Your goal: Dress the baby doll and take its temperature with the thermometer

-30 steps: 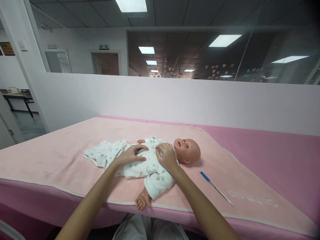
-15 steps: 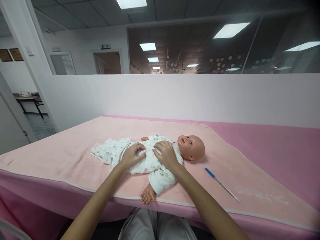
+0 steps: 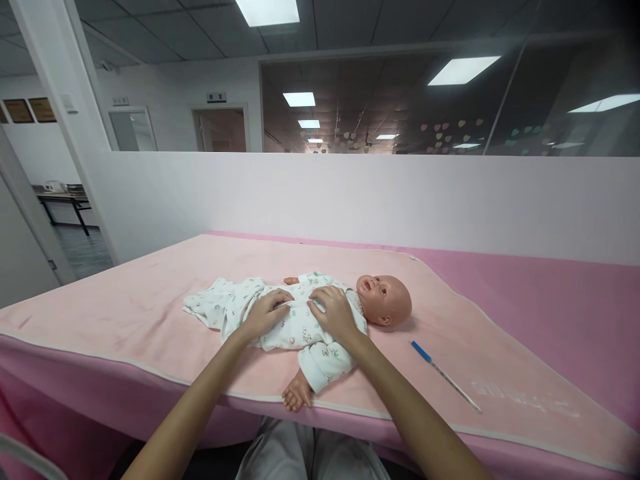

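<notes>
A baby doll (image 3: 387, 299) lies face up on the bed-like surface, head to the right, in a white printed gown (image 3: 295, 330). My left hand (image 3: 267, 313) rests on the front of the gown near the waist, thumb and fingers curled around a fold of its cloth. My right hand (image 3: 334, 310) is at the chest, its fingers bent over the cloth and its thumb towards the left hand. A small gap lies between the two hands. Exactly what the fingertips pinch is hard to see. One doll arm (image 3: 325, 365) points towards me.
A pink blanket (image 3: 165, 327) covers the surface. To the right of the doll lies a thin stick-like tool with a blue end (image 3: 421, 351). A white half-wall (image 3: 400, 200) with glass above stands behind. My knees are below the front edge.
The white strip of cloth that stretched between my hands no longer shows clearly. Both hands stay on the gown with small finger shifts. The whole view has tilted slightly.
</notes>
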`<state>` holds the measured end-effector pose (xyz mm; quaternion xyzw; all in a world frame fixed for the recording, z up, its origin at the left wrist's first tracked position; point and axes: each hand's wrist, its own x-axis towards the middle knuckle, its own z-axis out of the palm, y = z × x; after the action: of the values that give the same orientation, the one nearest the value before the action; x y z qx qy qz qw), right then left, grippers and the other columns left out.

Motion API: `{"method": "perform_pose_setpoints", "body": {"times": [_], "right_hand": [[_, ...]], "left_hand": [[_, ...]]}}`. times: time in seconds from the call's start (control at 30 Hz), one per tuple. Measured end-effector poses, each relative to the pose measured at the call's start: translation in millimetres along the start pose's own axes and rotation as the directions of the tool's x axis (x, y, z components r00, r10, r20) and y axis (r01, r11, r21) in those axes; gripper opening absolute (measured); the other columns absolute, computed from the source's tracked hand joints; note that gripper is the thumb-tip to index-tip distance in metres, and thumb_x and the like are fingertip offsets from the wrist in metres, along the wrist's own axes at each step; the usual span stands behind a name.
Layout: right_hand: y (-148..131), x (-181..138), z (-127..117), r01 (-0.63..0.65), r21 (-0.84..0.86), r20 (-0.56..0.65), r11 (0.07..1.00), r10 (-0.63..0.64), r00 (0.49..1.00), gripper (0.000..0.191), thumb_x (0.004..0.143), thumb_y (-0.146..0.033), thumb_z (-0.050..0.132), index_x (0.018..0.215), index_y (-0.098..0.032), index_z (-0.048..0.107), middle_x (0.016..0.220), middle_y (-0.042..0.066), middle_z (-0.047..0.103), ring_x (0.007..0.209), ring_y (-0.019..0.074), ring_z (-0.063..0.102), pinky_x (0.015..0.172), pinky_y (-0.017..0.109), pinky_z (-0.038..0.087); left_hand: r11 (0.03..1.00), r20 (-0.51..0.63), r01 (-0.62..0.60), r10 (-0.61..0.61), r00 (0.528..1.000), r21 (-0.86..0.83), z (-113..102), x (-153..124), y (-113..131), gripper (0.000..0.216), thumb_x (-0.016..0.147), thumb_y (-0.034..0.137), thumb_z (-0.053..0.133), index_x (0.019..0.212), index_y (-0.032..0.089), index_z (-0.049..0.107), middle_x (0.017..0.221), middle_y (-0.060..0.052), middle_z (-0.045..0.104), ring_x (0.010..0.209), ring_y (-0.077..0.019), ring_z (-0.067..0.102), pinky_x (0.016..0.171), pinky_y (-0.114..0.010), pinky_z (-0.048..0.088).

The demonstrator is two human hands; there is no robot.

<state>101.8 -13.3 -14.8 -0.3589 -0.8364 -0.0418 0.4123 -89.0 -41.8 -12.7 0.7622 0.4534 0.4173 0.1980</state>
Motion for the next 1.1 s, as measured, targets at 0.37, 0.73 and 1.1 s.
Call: {"method": "perform_pose_setpoints", "body": {"times": [0.37,0.73,1.1], "right_hand": [[0.0,0.7,-0.5,0.001,-0.005,0.005,1.0,-0.001,1.0,0.007,0.079,-0.023,0.051,0.08,-0.019,0.057,0.084,0.002,0.061,0.084,0.0167,0.051,0.079,0.03,0.033],[-0.4,0.2,-1.3,-0.001,-0.008,0.01,1.0,0.001,1.0,0.008,0.08,-0.022,0.05,0.078,-0.019,0.057,0.083,0.001,0.061,0.083,0.0165,0.051,0.078,0.03,0.032],[1.1,0.3,0.3,-0.004,-0.015,0.014,1.0,0.004,1.0,0.007,0.08,-0.022,0.05,0.078,-0.019,0.057,0.083,0.001,0.061,0.083,0.0158,0.051,0.078,0.029,0.032]], "left_hand": [[0.989,0.027,0.059,-0.055,0.998,-0.138,0.1,3.1,-7.2,0.018,0.072,0.022,0.046,0.084,0.018,0.059,0.097,-0.005,0.058,0.092,-0.019,0.052,0.083,-0.03,0.04],[0.983,0.004,0.057,-0.057,0.998,-0.173,-1.8,0.3,0.2,0.016,0.074,0.025,0.047,0.086,0.019,0.056,0.092,-0.003,0.058,0.085,-0.0173,0.053,0.077,-0.029,0.042],[0.999,-0.075,0.024,-0.027,0.997,-0.045,-0.9,-0.6,7.4,0.015,0.071,0.032,0.057,0.076,0.022,0.067,0.098,-0.005,0.057,0.094,-0.0187,0.053,0.082,-0.03,0.042]]}}
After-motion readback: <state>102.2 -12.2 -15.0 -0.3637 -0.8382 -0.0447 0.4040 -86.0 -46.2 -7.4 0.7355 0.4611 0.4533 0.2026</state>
